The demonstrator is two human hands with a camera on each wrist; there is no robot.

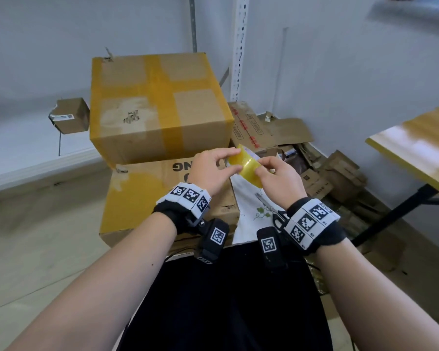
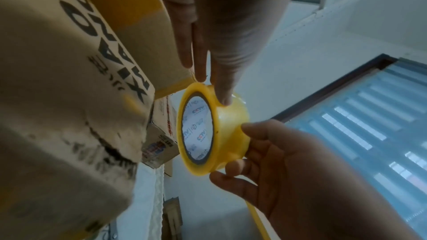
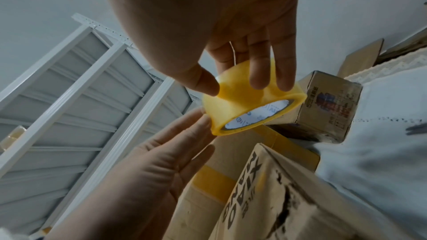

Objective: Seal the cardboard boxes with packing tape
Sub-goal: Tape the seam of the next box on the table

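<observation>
Head looks down, wrists close, sharing tape (image 2: 231,130)

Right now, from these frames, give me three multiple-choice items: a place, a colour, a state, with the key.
1. Where do the scissors lie? A on the white cloth; B in a drawer; C on a wall hook.
2. What colour is the tape roll? A blue; B yellow; C black.
3. How is the tape roll placed? A lying on the floor; B held up in the air; C hanging on a hook.
Key: A, the head view shows them on the cloth; B, every view shows yellow; B, the right hand grips it and the fingers of the left hand touch it.
</observation>
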